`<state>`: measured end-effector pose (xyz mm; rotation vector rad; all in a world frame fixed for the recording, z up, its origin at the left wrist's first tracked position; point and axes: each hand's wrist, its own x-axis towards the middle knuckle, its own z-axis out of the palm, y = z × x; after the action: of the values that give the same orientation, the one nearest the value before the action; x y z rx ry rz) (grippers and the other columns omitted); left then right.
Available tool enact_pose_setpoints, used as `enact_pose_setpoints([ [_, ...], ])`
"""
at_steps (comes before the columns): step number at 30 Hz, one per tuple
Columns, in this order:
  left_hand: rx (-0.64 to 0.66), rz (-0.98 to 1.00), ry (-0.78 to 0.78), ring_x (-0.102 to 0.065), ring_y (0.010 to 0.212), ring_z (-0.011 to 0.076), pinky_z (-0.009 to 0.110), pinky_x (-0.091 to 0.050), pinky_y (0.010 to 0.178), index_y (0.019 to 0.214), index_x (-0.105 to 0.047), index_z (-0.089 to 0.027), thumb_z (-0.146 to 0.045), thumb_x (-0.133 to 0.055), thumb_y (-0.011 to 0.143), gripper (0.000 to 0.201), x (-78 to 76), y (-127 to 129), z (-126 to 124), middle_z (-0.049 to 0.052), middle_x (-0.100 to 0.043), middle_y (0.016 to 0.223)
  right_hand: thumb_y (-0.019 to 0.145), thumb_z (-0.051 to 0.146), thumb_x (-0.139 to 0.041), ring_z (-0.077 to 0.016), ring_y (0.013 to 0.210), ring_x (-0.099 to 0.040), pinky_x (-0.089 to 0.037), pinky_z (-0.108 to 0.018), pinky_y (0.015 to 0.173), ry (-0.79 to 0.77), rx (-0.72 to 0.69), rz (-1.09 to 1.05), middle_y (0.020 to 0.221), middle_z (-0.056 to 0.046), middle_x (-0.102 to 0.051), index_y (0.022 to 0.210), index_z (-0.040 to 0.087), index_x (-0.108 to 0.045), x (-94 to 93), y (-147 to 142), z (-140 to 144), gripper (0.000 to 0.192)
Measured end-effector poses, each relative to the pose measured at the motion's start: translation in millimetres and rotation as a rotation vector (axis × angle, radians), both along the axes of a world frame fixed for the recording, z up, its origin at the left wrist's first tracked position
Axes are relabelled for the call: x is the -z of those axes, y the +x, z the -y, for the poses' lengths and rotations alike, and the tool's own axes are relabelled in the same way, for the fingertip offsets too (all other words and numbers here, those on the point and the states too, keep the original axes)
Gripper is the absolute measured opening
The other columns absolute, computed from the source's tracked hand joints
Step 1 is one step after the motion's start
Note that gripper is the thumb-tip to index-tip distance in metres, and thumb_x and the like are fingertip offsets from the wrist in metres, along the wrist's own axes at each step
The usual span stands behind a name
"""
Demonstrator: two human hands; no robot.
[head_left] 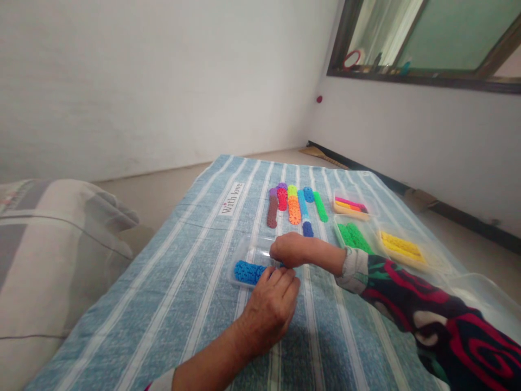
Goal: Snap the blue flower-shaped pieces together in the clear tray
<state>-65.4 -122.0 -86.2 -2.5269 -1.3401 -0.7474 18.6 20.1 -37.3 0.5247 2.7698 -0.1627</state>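
Working at the clear tray (247, 251), our left hand (271, 309) and right hand (290, 249) meet. Blue toothed discs (249, 271) lie just beyond our curled fingers (280, 277); what they pinch, we cannot tell.

white walls (163, 81); dark-framed window (427, 43); pale floor (163, 190); grey cushion (49, 255)

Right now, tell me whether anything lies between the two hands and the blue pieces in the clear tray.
Nothing visible does. The left hand and right hand both sit at the clear plastic tray, beside the row of blue toothed plastic pieces.
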Motion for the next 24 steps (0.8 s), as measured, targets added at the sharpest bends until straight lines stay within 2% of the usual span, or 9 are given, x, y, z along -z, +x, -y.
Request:
enact_pose_setpoints([
  [3, 0.005, 0.037, 0.005, -0.061, 0.095, 0.0242, 0.042, -0.05, 0.083, 0.101, -0.061, -0.015, -0.009, -0.048, 0.083, 0.023, 1.2, -1, 0, 0.012, -0.068, 0.101, 0.076, 0.008, -0.063, -0.0198, 0.071, -0.066, -0.042, -0.025, 0.056, 0.031, -0.055, 0.111, 0.079, -0.01, -0.072, 0.083, 0.014, -0.074, -10.5, -2, 1, 0.015],
  [7, 0.007, 0.067, -0.003, -0.061, 0.097, 0.0241, 0.041, -0.051, 0.084, 0.099, -0.061, -0.015, -0.01, -0.048, 0.085, 0.02, 3.2, -3, 0, 0.011, -0.067, 0.099, 0.076, 0.006, -0.06, -0.0164, 0.068, -0.063, -0.035, -0.023, 0.051, 0.022, -0.058, 0.183, 0.079, -0.007, -0.072, 0.088, 0.014, -0.074, -30.5, -1, 2, 0.021],
  [12, 0.019, 0.072, 0.02, -0.062, 0.098, 0.0241, 0.041, -0.052, 0.085, 0.098, -0.062, -0.013, -0.008, -0.049, 0.084, 0.021, 4.4, -4, 0, 0.012, -0.067, 0.1, 0.077, 0.009, -0.06, -0.0134, 0.07, -0.059, -0.033, -0.023, 0.054, 0.013, -0.034, 0.097, 0.083, -0.004, -0.072, 0.09, 0.017, -0.073, -44.8, 14, -10, 0.02],
  [15, 0.023, 0.083, 0.033, -0.062, 0.097, 0.0242, 0.041, -0.052, 0.086, 0.097, -0.062, -0.013, -0.008, -0.05, 0.084, 0.019, 3.7, -4, 0, 0.011, -0.068, 0.099, 0.078, 0.01, -0.059, -0.0125, 0.066, -0.055, -0.031, -0.023, 0.053, 0.024, -0.03, 0.015, 0.08, -0.002, -0.071, 0.087, 0.019, -0.073, -47.9, 27, -17, 0.018],
  [19, 0.032, 0.111, 0.039, -0.063, 0.094, 0.0241, 0.041, -0.053, 0.083, 0.094, -0.062, -0.012, -0.009, -0.05, 0.086, 0.015, 3.2, -4, -1, 0.01, -0.068, 0.095, 0.077, 0.007, -0.058, -0.0125, 0.06, -0.052, -0.029, -0.024, 0.051, 0.02, -0.073, 0.034, 0.074, -0.002, -0.069, 0.084, 0.021, -0.073, -48.0, 35, -9, 0.021],
  [24, 0.052, 0.127, 0.108, -0.063, 0.093, 0.0244, 0.043, -0.054, 0.083, 0.095, -0.063, -0.012, -0.009, -0.049, 0.086, 0.017, 6.2, -7, -1, 0.011, -0.069, 0.096, 0.082, 0.007, -0.055, -0.0148, 0.068, -0.06, -0.034, -0.025, 0.054, -0.022, -0.133, 0.08, 0.078, -0.003, -0.072, 0.083, 0.019, -0.073, -37.8, 36, 7, 0.021],
])
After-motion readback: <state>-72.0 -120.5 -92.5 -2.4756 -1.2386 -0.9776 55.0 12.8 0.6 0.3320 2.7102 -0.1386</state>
